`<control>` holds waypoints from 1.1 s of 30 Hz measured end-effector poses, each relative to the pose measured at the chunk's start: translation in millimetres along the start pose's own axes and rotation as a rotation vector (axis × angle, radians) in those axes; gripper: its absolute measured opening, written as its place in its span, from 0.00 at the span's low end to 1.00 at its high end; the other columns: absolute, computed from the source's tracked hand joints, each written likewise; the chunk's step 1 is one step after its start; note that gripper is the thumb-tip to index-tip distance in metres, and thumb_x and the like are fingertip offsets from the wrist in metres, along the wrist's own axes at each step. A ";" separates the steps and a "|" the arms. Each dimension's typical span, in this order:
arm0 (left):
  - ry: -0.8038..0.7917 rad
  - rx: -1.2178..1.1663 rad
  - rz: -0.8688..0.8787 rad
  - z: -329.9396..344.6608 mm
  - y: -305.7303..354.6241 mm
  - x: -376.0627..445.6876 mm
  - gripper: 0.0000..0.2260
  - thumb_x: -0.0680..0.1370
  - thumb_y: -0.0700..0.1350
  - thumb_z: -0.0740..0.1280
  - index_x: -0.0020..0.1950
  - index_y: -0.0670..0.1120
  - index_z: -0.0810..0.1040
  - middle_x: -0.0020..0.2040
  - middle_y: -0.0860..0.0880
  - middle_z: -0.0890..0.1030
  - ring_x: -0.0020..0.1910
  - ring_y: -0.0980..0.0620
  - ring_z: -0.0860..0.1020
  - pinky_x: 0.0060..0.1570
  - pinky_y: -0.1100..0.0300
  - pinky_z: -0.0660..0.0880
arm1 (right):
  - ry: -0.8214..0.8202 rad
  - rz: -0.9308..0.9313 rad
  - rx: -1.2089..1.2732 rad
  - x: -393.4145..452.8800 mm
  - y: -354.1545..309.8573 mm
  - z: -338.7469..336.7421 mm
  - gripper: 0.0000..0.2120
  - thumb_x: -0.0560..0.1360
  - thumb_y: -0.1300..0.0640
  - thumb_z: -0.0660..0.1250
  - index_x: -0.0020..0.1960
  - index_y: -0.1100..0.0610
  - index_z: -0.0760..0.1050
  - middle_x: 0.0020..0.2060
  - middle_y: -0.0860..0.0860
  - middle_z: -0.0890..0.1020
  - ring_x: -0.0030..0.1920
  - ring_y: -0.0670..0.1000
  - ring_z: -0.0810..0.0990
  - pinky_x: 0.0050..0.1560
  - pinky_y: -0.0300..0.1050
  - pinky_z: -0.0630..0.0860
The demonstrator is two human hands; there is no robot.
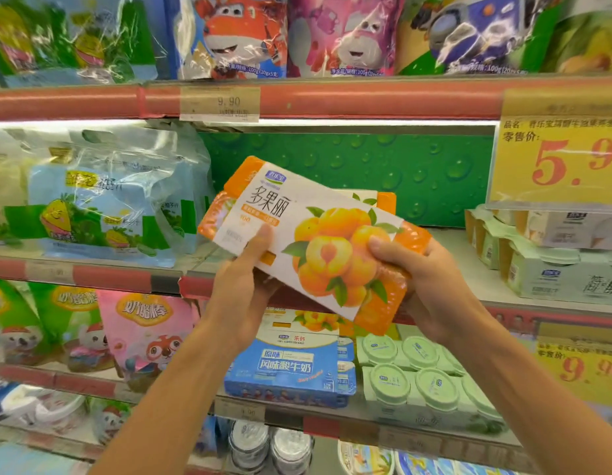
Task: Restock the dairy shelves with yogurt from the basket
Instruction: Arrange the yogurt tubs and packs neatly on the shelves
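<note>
An orange and white yogurt multipack [297, 228] with peaches printed on it is held tilted in front of the middle shelf [462, 262]. My left hand [244, 275] grips its lower left edge, thumb on the white sleeve. My right hand [424, 286] grips its right end from below, thumb on the peach picture. Behind the pack, on the same shelf, another orange pack [383, 198] shows partly. The basket is out of view.
Clear bags of juice cartons [106, 200] fill the shelf's left part; pale green yogurt packs [544, 265] stand at its right under a yellow price sign [558, 159]. Below are a blue yogurt pack [287, 368] and green cups [417, 378]. Cartoon bags line the top shelf.
</note>
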State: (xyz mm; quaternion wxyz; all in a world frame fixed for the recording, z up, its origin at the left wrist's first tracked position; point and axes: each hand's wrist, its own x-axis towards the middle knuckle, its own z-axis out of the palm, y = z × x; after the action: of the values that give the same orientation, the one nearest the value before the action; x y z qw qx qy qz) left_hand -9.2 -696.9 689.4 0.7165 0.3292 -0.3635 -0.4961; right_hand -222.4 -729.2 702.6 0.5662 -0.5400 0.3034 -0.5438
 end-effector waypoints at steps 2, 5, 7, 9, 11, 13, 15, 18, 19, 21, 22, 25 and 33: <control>0.010 0.024 -0.006 -2.6 8.1 8.1 0.15 0.75 0.53 0.68 0.60 0.49 0.81 0.56 0.46 0.85 0.51 0.47 0.83 0.58 0.47 0.77 | 0.011 -0.043 0.001 10.1 -5.2 2.0 0.35 0.64 0.51 0.81 0.67 0.60 0.73 0.56 0.60 0.84 0.53 0.64 0.84 0.54 0.70 0.79; 0.029 0.094 -0.017 -10.8 27.5 21.5 0.13 0.76 0.52 0.69 0.58 0.49 0.81 0.51 0.47 0.86 0.46 0.50 0.84 0.53 0.50 0.80 | 0.045 -0.103 -0.007 24.0 -14.5 2.7 0.38 0.60 0.53 0.83 0.65 0.62 0.72 0.52 0.62 0.84 0.45 0.60 0.84 0.49 0.69 0.79; 0.053 0.198 0.042 -22.5 39.8 32.2 0.20 0.71 0.52 0.72 0.61 0.46 0.80 0.54 0.45 0.85 0.50 0.49 0.85 0.48 0.53 0.81 | 0.049 -0.131 0.021 30.3 -19.8 2.0 0.35 0.61 0.56 0.80 0.65 0.63 0.71 0.47 0.60 0.84 0.42 0.58 0.85 0.44 0.61 0.83; 0.073 0.287 0.106 -32.8 44.3 40.6 0.23 0.71 0.49 0.73 0.64 0.42 0.78 0.55 0.44 0.85 0.52 0.47 0.85 0.44 0.55 0.82 | 0.047 -0.157 0.031 35.5 -19.6 2.4 0.34 0.62 0.57 0.78 0.64 0.63 0.71 0.45 0.57 0.84 0.41 0.56 0.85 0.40 0.53 0.83; 0.093 0.352 0.157 -36.5 41.8 45.3 0.18 0.74 0.45 0.73 0.62 0.42 0.79 0.53 0.45 0.86 0.52 0.46 0.85 0.47 0.51 0.82 | 0.043 -0.158 -0.012 40.4 -11.6 2.3 0.33 0.63 0.58 0.78 0.65 0.63 0.70 0.47 0.59 0.85 0.44 0.56 0.85 0.43 0.53 0.84; 0.122 0.412 0.199 -39.0 34.2 49.4 0.15 0.73 0.44 0.73 0.59 0.43 0.81 0.52 0.47 0.86 0.52 0.47 0.85 0.52 0.49 0.81 | 0.044 -0.165 -0.085 46.0 -3.0 0.9 0.29 0.67 0.58 0.77 0.64 0.61 0.70 0.50 0.59 0.83 0.46 0.56 0.84 0.49 0.57 0.83; 0.145 0.455 0.219 -43.1 24.1 50.4 0.15 0.73 0.45 0.74 0.58 0.44 0.81 0.51 0.49 0.86 0.50 0.49 0.85 0.51 0.51 0.81 | 0.043 -0.193 -0.179 51.8 3.4 -2.1 0.20 0.72 0.56 0.76 0.59 0.57 0.72 0.48 0.57 0.82 0.47 0.54 0.83 0.51 0.59 0.82; 0.168 0.507 0.248 -48.7 10.7 49.5 0.14 0.74 0.46 0.73 0.58 0.45 0.80 0.49 0.51 0.87 0.48 0.52 0.85 0.44 0.58 0.83 | 0.037 -0.248 -0.300 59.0 8.9 -7.3 0.09 0.76 0.55 0.73 0.50 0.54 0.73 0.43 0.52 0.81 0.43 0.50 0.81 0.49 0.54 0.82; 0.175 0.528 0.264 -49.3 8.3 49.9 0.13 0.74 0.46 0.73 0.58 0.46 0.80 0.48 0.52 0.87 0.47 0.53 0.85 0.42 0.61 0.82 | 0.037 -0.267 -0.335 61.1 10.5 -8.6 0.08 0.77 0.55 0.72 0.49 0.53 0.73 0.41 0.52 0.80 0.42 0.49 0.80 0.48 0.53 0.81; 0.194 0.573 0.295 -48.6 6.9 51.9 0.12 0.75 0.47 0.73 0.58 0.47 0.79 0.47 0.53 0.86 0.45 0.56 0.85 0.39 0.64 0.81 | 0.044 -0.314 -0.379 64.3 11.9 -8.8 0.08 0.77 0.54 0.71 0.48 0.54 0.73 0.40 0.52 0.77 0.41 0.49 0.78 0.47 0.52 0.79; 0.203 0.600 0.307 -48.0 7.3 53.3 0.12 0.75 0.47 0.73 0.58 0.47 0.79 0.48 0.53 0.86 0.45 0.57 0.85 0.38 0.66 0.80 | 0.055 -0.337 -0.401 66.2 12.5 -8.8 0.08 0.77 0.53 0.71 0.47 0.53 0.72 0.39 0.51 0.76 0.40 0.49 0.77 0.47 0.53 0.78; 0.225 0.667 0.322 -48.6 6.4 57.6 0.14 0.75 0.47 0.73 0.58 0.46 0.76 0.48 0.54 0.85 0.45 0.57 0.85 0.39 0.65 0.81 | 0.094 -0.394 -0.454 72.9 15.1 -9.7 0.09 0.77 0.50 0.72 0.46 0.51 0.73 0.39 0.50 0.77 0.40 0.48 0.76 0.47 0.54 0.77; 0.162 0.865 0.339 -58.1 10.7 62.6 0.11 0.76 0.48 0.73 0.51 0.50 0.72 0.53 0.52 0.83 0.52 0.54 0.82 0.50 0.54 0.81 | 0.159 -0.417 -0.643 70.0 16.5 -12.1 0.14 0.76 0.43 0.70 0.56 0.37 0.68 0.74 0.51 0.64 0.72 0.53 0.68 0.72 0.52 0.68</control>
State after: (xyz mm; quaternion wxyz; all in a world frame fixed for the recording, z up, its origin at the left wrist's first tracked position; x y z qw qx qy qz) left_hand 60.3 -746.8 680.4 0.6104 0.5713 -0.5283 -0.1478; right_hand -213.2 -801.5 701.4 0.2204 -0.6960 0.3851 -0.5646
